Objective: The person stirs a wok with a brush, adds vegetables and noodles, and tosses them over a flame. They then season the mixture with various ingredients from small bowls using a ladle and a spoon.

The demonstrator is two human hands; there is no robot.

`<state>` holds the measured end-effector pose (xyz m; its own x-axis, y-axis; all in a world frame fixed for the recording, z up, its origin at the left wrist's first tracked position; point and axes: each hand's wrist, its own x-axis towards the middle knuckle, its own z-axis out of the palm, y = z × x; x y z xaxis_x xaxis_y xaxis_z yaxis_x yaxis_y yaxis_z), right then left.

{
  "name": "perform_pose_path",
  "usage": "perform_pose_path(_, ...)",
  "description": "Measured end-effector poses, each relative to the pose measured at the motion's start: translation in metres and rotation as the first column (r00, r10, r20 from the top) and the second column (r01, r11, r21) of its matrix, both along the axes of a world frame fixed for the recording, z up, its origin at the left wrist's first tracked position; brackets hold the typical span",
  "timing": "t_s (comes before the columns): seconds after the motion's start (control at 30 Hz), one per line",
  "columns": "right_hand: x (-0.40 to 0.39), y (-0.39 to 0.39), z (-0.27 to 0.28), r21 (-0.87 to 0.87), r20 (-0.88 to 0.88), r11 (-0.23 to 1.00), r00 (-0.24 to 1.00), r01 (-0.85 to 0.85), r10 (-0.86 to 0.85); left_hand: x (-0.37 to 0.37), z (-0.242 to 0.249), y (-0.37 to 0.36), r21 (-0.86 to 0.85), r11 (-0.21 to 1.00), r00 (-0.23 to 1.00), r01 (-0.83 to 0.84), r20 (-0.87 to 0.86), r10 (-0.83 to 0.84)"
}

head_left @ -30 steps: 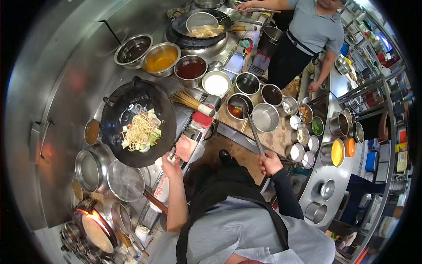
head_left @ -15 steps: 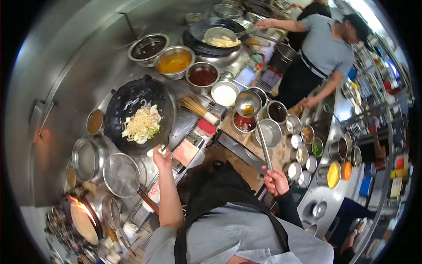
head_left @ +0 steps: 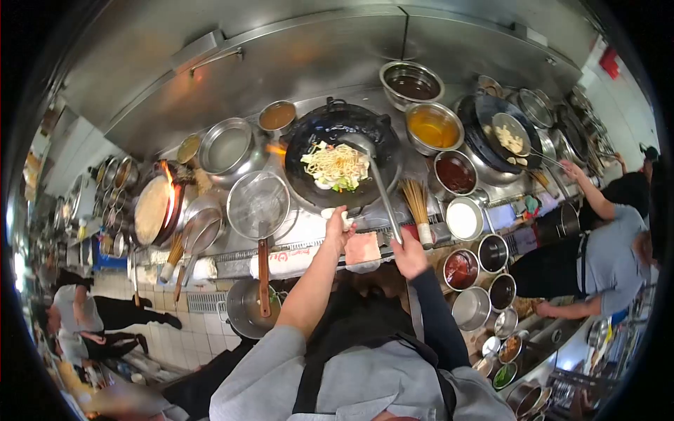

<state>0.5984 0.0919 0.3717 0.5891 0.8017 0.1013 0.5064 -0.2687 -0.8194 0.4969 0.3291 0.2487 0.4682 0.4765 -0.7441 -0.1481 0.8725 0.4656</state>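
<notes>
Steel walls back a crowded cooking desk (head_left: 309,231), seen from the head camera. One black wok (head_left: 342,163) with noodles (head_left: 335,165) is the landmark. At its near rim the left hand (head_left: 337,228) has fingers curled round the handle. Just right of it, the right hand (head_left: 408,256) grips one ladle (head_left: 375,175), whose bowl lies over the noodles. Right of the wok stand three sauce bowls; left, one strainer (head_left: 258,205) and one flaming pan (head_left: 154,208). A co-worker stands far right.
</notes>
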Motion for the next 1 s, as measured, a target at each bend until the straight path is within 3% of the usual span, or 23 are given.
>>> perform_pose_path(0.07,0.011,0.036,-0.032,-0.227,0.123,0.973,0.991,-0.032,0.061,0.003,0.005,-0.006,0.003,0.999,0.996,-0.054,-0.070,0.054)
perform_pose_path(0.17,0.027,0.037,-0.024,-0.503,0.200,0.854,0.942,-0.137,0.269,0.007,0.006,-0.003,0.078,0.996,0.990,-0.036,-0.136,0.046)
perform_pose_path(0.27,0.044,0.045,-0.021,-0.459,0.239,0.887,0.954,-0.051,0.178,0.006,0.017,-0.005,0.090,0.995,0.988,-0.032,-0.146,0.045)
perform_pose_path(0.33,0.047,0.076,-0.080,-0.388,0.343,0.918,0.912,-0.080,0.224,0.009,0.009,-0.004,0.098,0.994,0.988,-0.050,-0.141,0.063)
perform_pose_path(0.4,0.046,0.085,-0.101,-0.403,0.238,0.910,0.948,-0.102,0.211,0.010,0.003,-0.001,0.070,0.997,0.986,-0.040,-0.158,0.051)
perform_pose_path(0.5,0.033,0.047,-0.043,-0.410,0.163,0.896,0.953,-0.169,0.255,0.008,-0.009,0.020,0.087,0.994,0.986,0.063,-0.157,-0.048)
perform_pose_path(0.53,0.042,0.026,-0.056,-0.388,0.174,0.892,0.931,-0.234,0.320,0.005,-0.023,0.021,0.086,0.991,0.986,0.105,-0.139,-0.092)
perform_pose_path(0.6,0.041,-0.006,-0.007,-0.382,0.176,0.902,0.942,-0.201,0.285,0.009,-0.008,0.004,0.155,0.987,0.973,-0.039,-0.218,0.073)
perform_pose_path(0.67,0.048,-0.038,0.006,-0.209,0.072,0.950,0.965,-0.233,0.252,0.002,0.053,-0.049,0.131,0.971,0.978,-0.199,-0.031,0.204)
perform_pose_path(0.73,0.063,-0.061,0.063,0.060,0.129,0.911,0.908,-0.408,0.399,-0.019,0.129,-0.088,0.039,0.997,0.996,-0.066,-0.055,0.068)
perform_pose_path(0.77,0.071,-0.073,0.106,-0.129,-0.375,0.920,0.877,-0.369,0.299,-0.035,0.136,-0.092,0.020,0.998,0.994,0.058,0.094,-0.060)
perform_pose_path(0.8,0.081,-0.078,0.146,-0.306,-0.758,0.860,0.652,-0.407,0.039,-0.034,0.163,-0.089,0.025,1.000,0.995,-0.007,0.104,0.005)
perform_pose_path(0.83,0.085,-0.075,0.167,-0.349,-0.811,0.838,0.584,-0.419,-0.046,-0.027,0.142,-0.074,0.044,0.995,0.989,-0.085,0.127,0.079)
perform_pose_path(0.87,0.094,-0.071,0.157,-0.385,-0.759,0.807,0.651,-0.448,-0.002,-0.019,0.124,-0.059,0.064,0.984,0.975,-0.166,0.158,0.154)
perform_pose_path(0.9,0.097,-0.059,0.137,-0.378,-0.614,0.804,0.774,-0.459,0.153,-0.011,0.136,-0.055,0.059,0.987,0.986,-0.152,0.074,0.148)
perform_pose_path(0.93,0.098,-0.045,0.109,-0.374,-0.429,0.799,0.852,-0.471,0.301,-0.011,0.077,-0.045,0.036,0.992,0.985,-0.120,0.133,0.114)
perform_pose_path(1.0,0.092,-0.022,0.055,-0.180,-0.136,0.902,0.918,-0.392,0.372,-0.011,0.040,-0.074,0.158,0.984,0.997,-0.082,0.026,0.079)
